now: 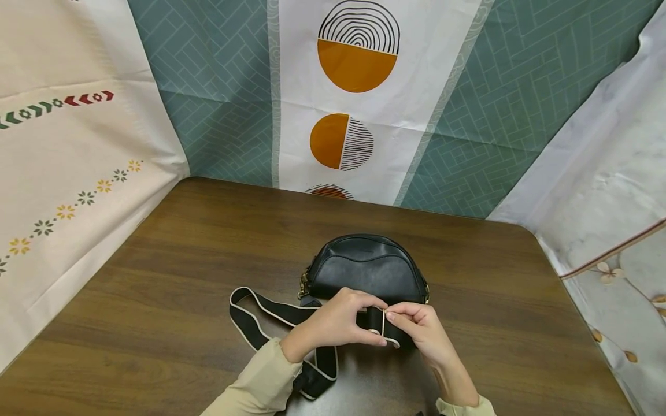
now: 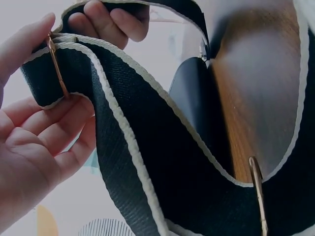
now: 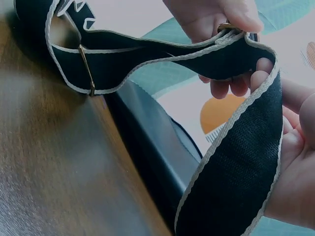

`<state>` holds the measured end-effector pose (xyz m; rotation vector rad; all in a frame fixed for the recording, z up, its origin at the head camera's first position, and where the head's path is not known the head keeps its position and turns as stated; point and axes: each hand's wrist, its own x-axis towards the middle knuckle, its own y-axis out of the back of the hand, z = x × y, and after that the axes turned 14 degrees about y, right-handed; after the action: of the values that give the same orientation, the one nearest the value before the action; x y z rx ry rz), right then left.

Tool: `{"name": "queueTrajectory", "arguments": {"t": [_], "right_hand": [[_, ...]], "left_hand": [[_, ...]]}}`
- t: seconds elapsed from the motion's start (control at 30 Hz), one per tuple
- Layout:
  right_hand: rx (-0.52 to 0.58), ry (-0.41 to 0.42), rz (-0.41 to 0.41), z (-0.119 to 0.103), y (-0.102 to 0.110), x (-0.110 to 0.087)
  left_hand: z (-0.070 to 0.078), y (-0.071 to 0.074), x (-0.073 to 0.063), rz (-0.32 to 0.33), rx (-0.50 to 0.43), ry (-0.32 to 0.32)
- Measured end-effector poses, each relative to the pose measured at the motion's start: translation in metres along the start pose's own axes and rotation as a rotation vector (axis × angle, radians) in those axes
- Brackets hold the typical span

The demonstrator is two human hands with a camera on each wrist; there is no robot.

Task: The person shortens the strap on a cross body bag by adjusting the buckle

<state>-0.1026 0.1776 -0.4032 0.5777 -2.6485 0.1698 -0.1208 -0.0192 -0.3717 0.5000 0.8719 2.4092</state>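
A black half-moon handbag lies on the table, its shoulder strap black webbing with cream edging. Between thumb and fingers, my left hand holds the strap at a thin gold slider buckle. Just right of that buckle, my right hand pinches the same strap. The right wrist view shows its fingers partly behind the webbing. Further along the strap sits a second gold metal bar. The rest of the strap loops loosely leftward and under my left forearm.
The brown wooden table extends around the bag on all sides. Behind it hangs a green and white patterned cloth; pale cloths flank the left and right. A gold clasp shows at the bag's left end.
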Motion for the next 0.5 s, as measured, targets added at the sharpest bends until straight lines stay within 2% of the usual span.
{"name": "queueTrajectory", "arguments": {"t": [0.13,0.23,0.4,0.5], "right_hand": [[-0.009,-0.011,-0.022,-0.001,0.002,0.000],[0.004,-0.018,-0.067,-0.002,0.005,0.000],[0.082,-0.013,-0.177,-0.003,0.012,-0.002],[0.123,0.016,-0.214,-0.001,0.018,-0.003]], "left_hand": [[-0.001,0.002,0.000,-0.005,-0.004,-0.016],[-0.002,0.003,0.000,-0.017,-0.002,-0.026],[-0.002,0.007,-0.001,-0.030,-0.016,-0.029],[-0.002,0.010,-0.002,-0.009,-0.024,-0.031]]}}
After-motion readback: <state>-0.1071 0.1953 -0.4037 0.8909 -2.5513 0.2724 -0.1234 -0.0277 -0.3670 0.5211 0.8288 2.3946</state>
